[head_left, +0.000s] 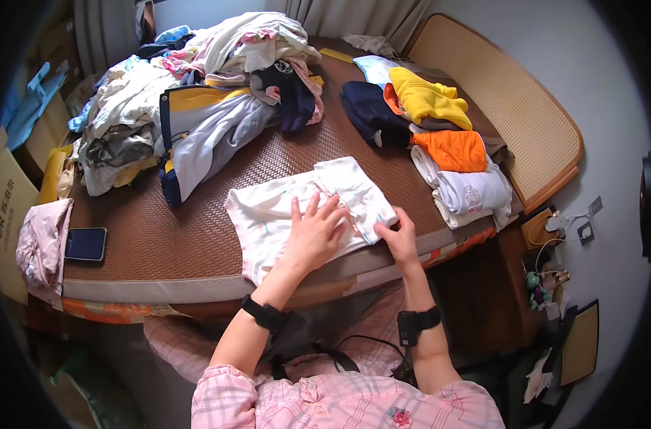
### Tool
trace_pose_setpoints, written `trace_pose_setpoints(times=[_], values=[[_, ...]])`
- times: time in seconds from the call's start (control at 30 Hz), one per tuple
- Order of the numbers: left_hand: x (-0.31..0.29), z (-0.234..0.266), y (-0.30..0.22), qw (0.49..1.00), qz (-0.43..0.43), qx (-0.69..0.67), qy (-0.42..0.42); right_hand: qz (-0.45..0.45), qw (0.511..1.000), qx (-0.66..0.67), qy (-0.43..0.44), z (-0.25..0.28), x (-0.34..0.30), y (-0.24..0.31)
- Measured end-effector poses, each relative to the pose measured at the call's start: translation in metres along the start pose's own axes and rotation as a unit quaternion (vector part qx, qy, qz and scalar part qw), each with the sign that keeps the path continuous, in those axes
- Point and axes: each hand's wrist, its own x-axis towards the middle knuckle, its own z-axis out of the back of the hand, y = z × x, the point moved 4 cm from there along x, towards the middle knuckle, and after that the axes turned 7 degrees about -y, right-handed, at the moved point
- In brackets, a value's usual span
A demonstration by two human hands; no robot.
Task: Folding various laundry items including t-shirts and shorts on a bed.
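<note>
A white garment [268, 214] with pale pink trim and small coloured marks lies partly folded near the front edge of the bed; I cannot tell whether it is a top or trousers. My left hand [315, 232] rests flat on its middle, fingers spread. At the right end, my right hand [400, 236] pinches the garment's near corner between thumb and fingers. The folded right part [350, 182] lies over the rest in layers.
A large heap of loose clothes [132, 100] covers the back left of the woven brown mat [190, 243]. Folded clothes [450, 150] are stacked at the right, beside a cane headboard [497, 93]. A phone [85, 244] and pink cloth [45, 243] lie at the left edge.
</note>
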Motion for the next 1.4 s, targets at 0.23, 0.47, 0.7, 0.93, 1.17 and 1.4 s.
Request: trace_pose_setpoints(times=[0.23,0.47,0.7,0.93,1.17,1.4], values=[[-0.005,0.048,0.065,0.813,0.339,-0.462,-0.101,0.343,0.927,-0.122,0.091,-0.08,-0.048,0.064],[-0.018,0.045,0.063,0.867,0.221,-0.394,-0.211,0.362,0.892,-0.189,0.194,-0.106,-0.062,0.071],[-0.015,0.044,0.057,0.959,0.173,-0.195,-0.113,0.261,0.929,-0.028,0.26,-0.093,-0.051,0.054],[-0.018,0.032,0.051,0.964,0.159,0.213,-0.007,0.238,0.962,-0.131,0.003,-0.071,-0.045,0.041],[-0.019,0.083,0.062,0.877,0.4,-0.258,-0.068,0.223,0.974,-0.034,0.035,-0.096,-0.06,0.066],[-0.058,0.13,0.11,0.834,0.391,-0.29,-0.258,0.368,0.867,-0.184,0.28,-0.178,-0.108,0.097]])
